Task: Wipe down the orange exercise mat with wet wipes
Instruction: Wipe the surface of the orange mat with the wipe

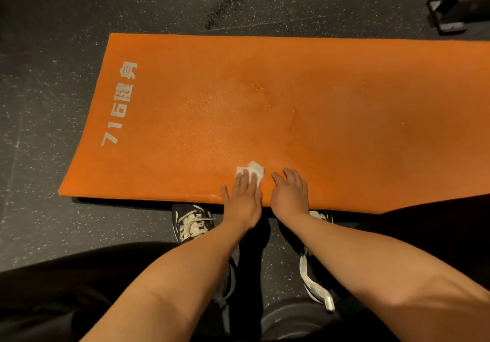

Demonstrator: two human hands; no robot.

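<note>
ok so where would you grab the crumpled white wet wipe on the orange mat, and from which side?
Probably the crumpled white wet wipe by its bunched far corner, pinched from above. The near part is pinned flat under the left hand on the orange exercise mat; only that raised fold is exposed.

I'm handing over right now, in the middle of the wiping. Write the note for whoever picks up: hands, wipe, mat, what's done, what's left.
Left hand: fingers straight, pressing the white wet wipe flat on the orange mat, close to its near edge.
Right hand: lies flat on the mat just beside the left, holding nothing.
Done: a wet sheen shows across the mat's middle, so that part looks wiped.
Left: the end with the white lettering shows no sheen and probably still needs wiping. The mat's right end runs out of frame, so its state cannot be told.
</note>
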